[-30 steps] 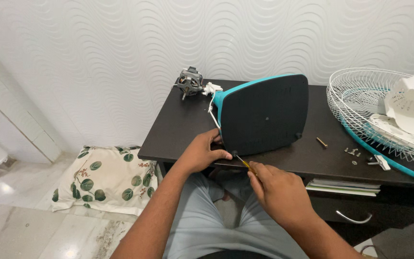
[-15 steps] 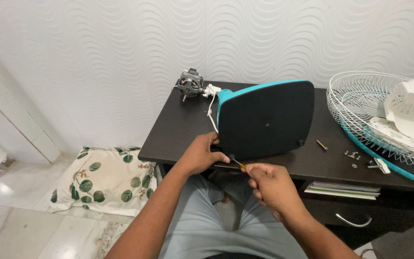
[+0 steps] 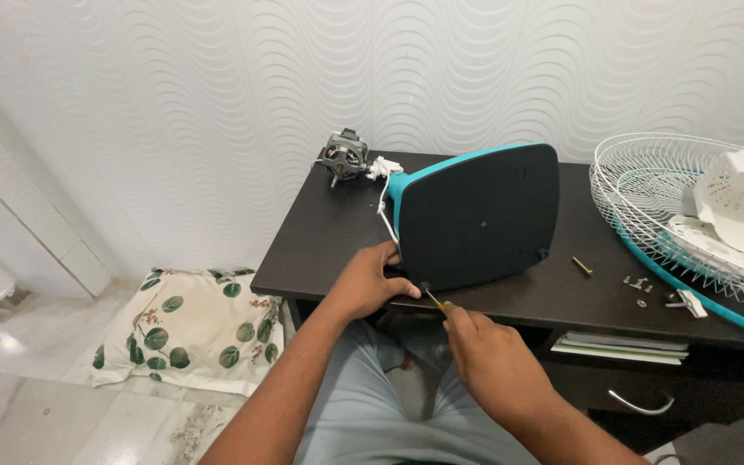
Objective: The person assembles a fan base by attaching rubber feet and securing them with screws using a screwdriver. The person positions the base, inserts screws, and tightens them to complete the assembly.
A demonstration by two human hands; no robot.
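Centre of frame: a dark rounded-square plastic fan base with a teal rim (image 3: pixel 475 215) stands tilted on edge on the dark wooden desk (image 3: pixel 320 232), underside facing you. Your left hand (image 3: pixel 368 282) grips its lower left corner, fingers curled around the edge, thumb laid along the bottom. Your right hand (image 3: pixel 491 362), lower centre, has its fingers closed around a thin yellow-handled screwdriver (image 3: pixel 433 299), whose tip meets the base's lower left foot. Upper centre: small grey electric motor (image 3: pixel 344 156), white wire trailing. Right edge: white wire fan guard (image 3: pixel 647 198). Brass bolt (image 3: pixel 581 265) lies right of the base.
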